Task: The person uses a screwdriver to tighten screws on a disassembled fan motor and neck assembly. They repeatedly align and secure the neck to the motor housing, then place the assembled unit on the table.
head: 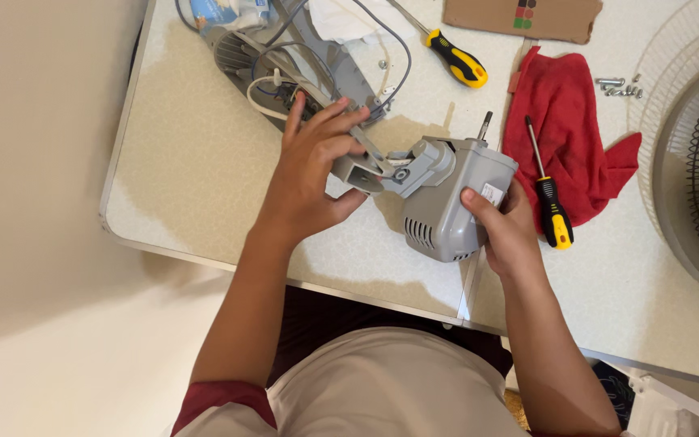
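A grey fan motor housing (446, 202) with a metal shaft sticking out of its far end rests on the speckled table (180, 178). My right hand (507, 226) grips the housing from its right side, thumb on top. Fingers of my left hand (309, 174) close on the grey neck bracket (366, 171) that juts from the housing's left. Just beyond my left hand lies the fan's grey base (285, 61), opened up, with white and grey wires showing.
A red cloth (568, 113) lies right of the housing with a yellow-and-black screwdriver (550, 198) on it. A second screwdriver (455, 58), a cardboard piece (519, 18), loose screws (618, 85) and fan grilles (689, 154) lie further back and right.
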